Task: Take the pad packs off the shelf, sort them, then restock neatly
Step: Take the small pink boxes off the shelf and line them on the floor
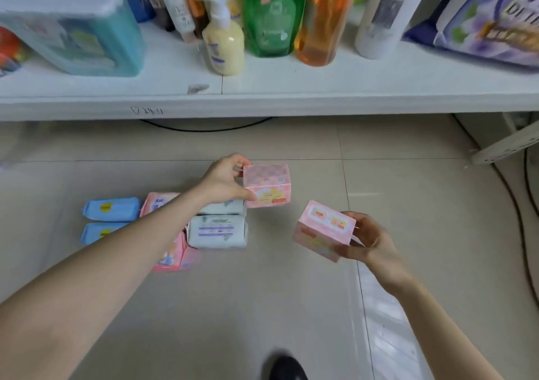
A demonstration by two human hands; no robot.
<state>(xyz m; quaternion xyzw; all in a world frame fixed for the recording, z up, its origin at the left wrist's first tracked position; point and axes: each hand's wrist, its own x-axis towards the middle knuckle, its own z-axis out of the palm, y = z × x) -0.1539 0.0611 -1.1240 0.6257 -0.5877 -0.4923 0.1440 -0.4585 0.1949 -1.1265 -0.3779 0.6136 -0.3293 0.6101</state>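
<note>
Evidently the sorting is under way on the tiled floor (291,306) below the white shelf (262,102), since the packs lie there in groups by colour: two blue packs (110,209) at the left, two white packs (217,231) to their right, and pink floor packs (159,201) between, partly covered by the left forearm. The left hand (226,180) pinches the far pink pack (267,185) by its left end, thumb on the near side and fingers over the far edge, holding it just to the right of the white packs, probably to start a new group there. Whether that pack already rests on the floor or hangs just above it is not clear. The right hand (370,239) grips the near pink pack (323,229), fingers curled round its right end, tilted and clear of the floor, well apart from the groups, likely waiting its turn beside its match. The shelf holds only bottles, among them a green bottle (272,15) and an orange bottle (323,21), with a purple bag (495,21) cut off at the right; their labels are too blurred to read. How many pink packs lie under the arm cannot be told
</note>
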